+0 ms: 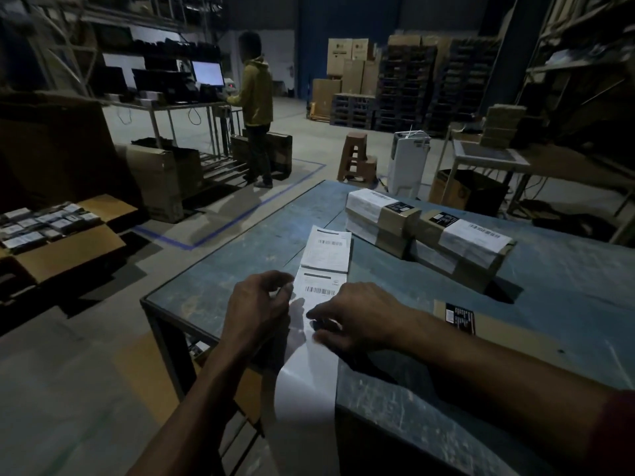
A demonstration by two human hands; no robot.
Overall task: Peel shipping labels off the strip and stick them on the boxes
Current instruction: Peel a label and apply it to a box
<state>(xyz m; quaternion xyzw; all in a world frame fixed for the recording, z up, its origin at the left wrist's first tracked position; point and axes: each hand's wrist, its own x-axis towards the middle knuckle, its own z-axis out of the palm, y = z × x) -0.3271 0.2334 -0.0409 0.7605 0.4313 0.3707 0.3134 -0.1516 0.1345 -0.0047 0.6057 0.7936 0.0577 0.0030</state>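
**Label strip at near table edge, dim warehouse**

The label strip (314, 314) is lying across the worn blue table (515, 372), its blank end hanging over the near edge. The left hand (256, 312) is pinching the strip's left edge. The right hand (357, 316) is pressing curled fingers down on the strip. Two labelled boxes (429, 231) are sitting far right on the table. Beyond, on the concrete floor (68, 389), a person (254, 108) is standing at a workbench (165, 104); stacked cartons (347, 70) are lining the far wall.
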